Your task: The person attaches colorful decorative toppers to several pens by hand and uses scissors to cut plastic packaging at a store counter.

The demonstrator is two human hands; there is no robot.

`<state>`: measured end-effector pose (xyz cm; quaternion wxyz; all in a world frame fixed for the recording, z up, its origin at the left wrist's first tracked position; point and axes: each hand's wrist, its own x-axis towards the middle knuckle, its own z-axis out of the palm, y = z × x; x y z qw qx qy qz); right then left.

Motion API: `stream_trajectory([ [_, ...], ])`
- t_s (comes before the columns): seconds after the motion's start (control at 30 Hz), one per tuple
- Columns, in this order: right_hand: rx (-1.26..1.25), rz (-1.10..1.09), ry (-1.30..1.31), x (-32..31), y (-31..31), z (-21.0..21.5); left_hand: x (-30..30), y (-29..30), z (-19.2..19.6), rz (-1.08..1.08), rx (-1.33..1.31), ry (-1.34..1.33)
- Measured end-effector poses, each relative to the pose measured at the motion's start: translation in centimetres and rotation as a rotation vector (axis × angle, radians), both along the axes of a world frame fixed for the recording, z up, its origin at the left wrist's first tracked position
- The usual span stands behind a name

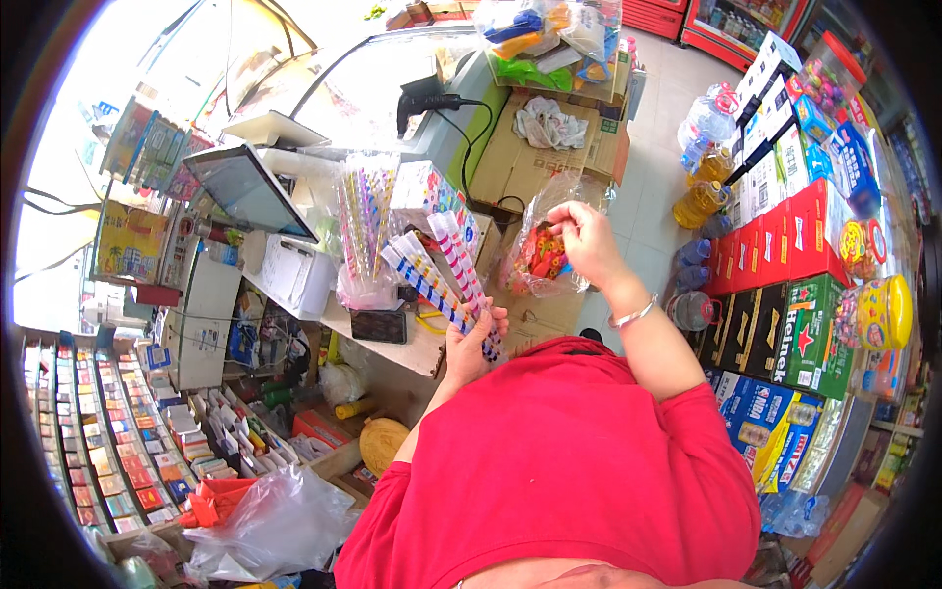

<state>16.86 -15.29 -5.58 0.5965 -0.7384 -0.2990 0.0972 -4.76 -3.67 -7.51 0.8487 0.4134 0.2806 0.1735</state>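
Note:
My left hand (473, 346) is wrapped round a bunch of long striped sticks (428, 279), white with blue, yellow and pink patterns, fanned out toward the counter. Over an opened clear plastic bag (579, 187) hovers my right hand (591, 245), its fingers bent and drawn together; whether anything small is between them is hidden. Inside the bag lie several small red, orange and green pieces (542, 257), too small to name. More patterned sticks (369, 211) stand upright in a clear wrapper on the counter, left of the bunch I hold.
A black phone (379, 326) lies at the counter's near edge, below a tilted screen (250, 188). A handheld scanner (424, 103) with a cord stands farther back. Stacked drink cartons (785, 240) line the right side. At lower left are a plastic bag (270, 525) and shelves of small packs (98, 432).

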Motion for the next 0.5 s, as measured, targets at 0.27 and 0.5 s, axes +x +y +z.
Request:
stream_trajectory([
  [0.27, -1.015, 0.551, -0.197, 5.2, 4.8, -11.8, -2.2, 0.2, 0.0, 0.113, 0.053, -0.018],
  [0.5, -1.040, 0.512, -0.744, 2.0, 5.7, -16.6, -4.4, 0.1, 0.0, 0.217, 0.043, 0.026],
])
